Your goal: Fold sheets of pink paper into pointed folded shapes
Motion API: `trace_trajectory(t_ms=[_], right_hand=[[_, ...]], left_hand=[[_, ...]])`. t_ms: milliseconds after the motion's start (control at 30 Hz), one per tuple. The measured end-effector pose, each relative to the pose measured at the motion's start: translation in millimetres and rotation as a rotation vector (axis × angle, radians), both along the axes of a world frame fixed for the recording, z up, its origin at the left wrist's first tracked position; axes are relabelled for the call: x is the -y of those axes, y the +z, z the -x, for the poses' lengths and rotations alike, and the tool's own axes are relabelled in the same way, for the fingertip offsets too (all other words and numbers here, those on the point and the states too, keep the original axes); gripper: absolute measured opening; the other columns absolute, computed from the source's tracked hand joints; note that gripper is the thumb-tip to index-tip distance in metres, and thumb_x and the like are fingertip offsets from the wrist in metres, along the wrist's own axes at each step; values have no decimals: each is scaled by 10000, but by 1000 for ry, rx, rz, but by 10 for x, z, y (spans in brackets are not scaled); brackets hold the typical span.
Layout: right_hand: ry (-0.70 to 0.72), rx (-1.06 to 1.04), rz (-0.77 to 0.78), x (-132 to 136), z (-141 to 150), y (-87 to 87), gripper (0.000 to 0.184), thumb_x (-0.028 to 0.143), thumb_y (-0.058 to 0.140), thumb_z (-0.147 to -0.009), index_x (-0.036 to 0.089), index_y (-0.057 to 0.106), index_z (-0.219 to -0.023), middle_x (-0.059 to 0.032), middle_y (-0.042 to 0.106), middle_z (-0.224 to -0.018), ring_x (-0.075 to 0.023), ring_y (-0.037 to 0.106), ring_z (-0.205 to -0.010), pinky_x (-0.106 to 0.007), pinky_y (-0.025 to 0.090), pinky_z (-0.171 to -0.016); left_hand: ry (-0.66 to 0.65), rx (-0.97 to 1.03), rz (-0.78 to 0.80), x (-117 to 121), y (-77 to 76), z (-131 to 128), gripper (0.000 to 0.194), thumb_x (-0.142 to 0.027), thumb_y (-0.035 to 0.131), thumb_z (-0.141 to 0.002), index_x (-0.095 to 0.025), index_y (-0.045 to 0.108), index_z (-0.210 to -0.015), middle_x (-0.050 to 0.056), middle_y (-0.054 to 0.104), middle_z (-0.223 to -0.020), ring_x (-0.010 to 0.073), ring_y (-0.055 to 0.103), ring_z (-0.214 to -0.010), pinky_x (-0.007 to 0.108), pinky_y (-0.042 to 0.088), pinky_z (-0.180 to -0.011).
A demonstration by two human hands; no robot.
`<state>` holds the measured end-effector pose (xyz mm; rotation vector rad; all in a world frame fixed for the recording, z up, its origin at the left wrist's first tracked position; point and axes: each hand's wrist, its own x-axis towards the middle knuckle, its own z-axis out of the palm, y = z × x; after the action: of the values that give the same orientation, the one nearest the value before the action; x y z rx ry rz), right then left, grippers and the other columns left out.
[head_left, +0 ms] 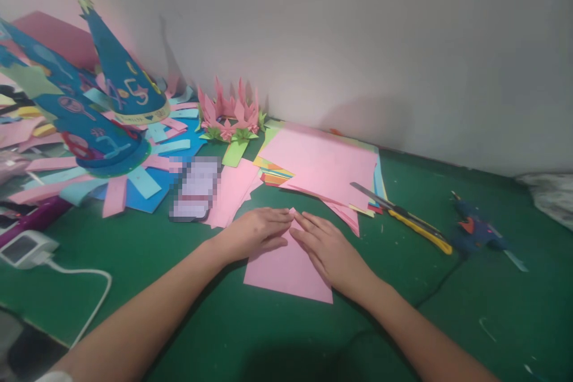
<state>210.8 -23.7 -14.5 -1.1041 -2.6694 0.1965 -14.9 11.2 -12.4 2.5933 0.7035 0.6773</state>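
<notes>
A: Forearms (165,298) reaching in. Pink sheet (286,274) lying under both hands on green table (215,334).

B: Fingers?

A: Left hand's (250,233) resting flat, fingers close together. Right hand's (335,250) spreading slightly, pressing near the tip.

B: Around?

A: Phone (196,189) lying left, paper stack (326,158) beyond, yellow cutter (421,231) right.

Head view: worn camera, facing forward and down at close range over the tabletop (201,316) toward the wall (403,42) behind.
</notes>
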Motion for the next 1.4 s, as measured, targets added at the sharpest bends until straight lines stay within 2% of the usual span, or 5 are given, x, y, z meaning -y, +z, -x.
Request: trace_trajectory(t_ms=[267, 433, 700, 1033, 1400], right_hand=[[-1, 40, 16, 1, 12, 24, 362, 128, 392, -910, 193, 554, -1228, -107, 374, -1447, -256, 400, -1289, -486, 394, -1013], [2, 30, 7, 3, 7, 11, 375, 124, 394, -909, 206, 546, -1242, -111, 379, -1443, -250, 396, -1294, -488, 391, -1013], [-6, 23, -10, 9, -3, -12, 374, 131, 398, -910, 207, 550, -1243, -120, 449, -1397, -255, 404, -1288, -496, 393, -1009], [-7, 51, -13, 17, 22, 16, 366, 133, 386, -918, 169, 550, -1243, -143, 461, -1384, -270, 405, -1284, -502, 396, -1004], [0, 44, -3, 3, 11, 20, 386, 126, 405, -910, 197, 531, -1268, -103, 372, -1450, -247, 394, -1292, -470, 379, -1027]], left_hand=[[20, 10, 20, 10, 54, -39, 232, -218, 509, -897, -129, 638, -1067, 126, 625, -1185, 214, 545, -1167, 365, 437, -1016], [64, 1, 10, 5, 110, -51, 225, -183, 448, -912, -138, 658, -980, 121, 640, -1074, 207, 584, -1053, 366, 487, -916], [105, -75, -45, 20, 104, -67, 206, -185, 439, -913, -145, 633, -971, 103, 614, -1192, 207, 546, -1119, 378, 436, -980], [228, -218, -86, 137, 115, -103, 174, -201, 440, -909, -180, 594, -985, 48, 530, -1314, 254, 472, -1132, 437, 395, -932], [189, -243, -42, 95, 231, -64, 187, -304, 507, -898, -194, 624, -992, 45, 627, -983, 208, 506, -988, 360, 355, -863]])
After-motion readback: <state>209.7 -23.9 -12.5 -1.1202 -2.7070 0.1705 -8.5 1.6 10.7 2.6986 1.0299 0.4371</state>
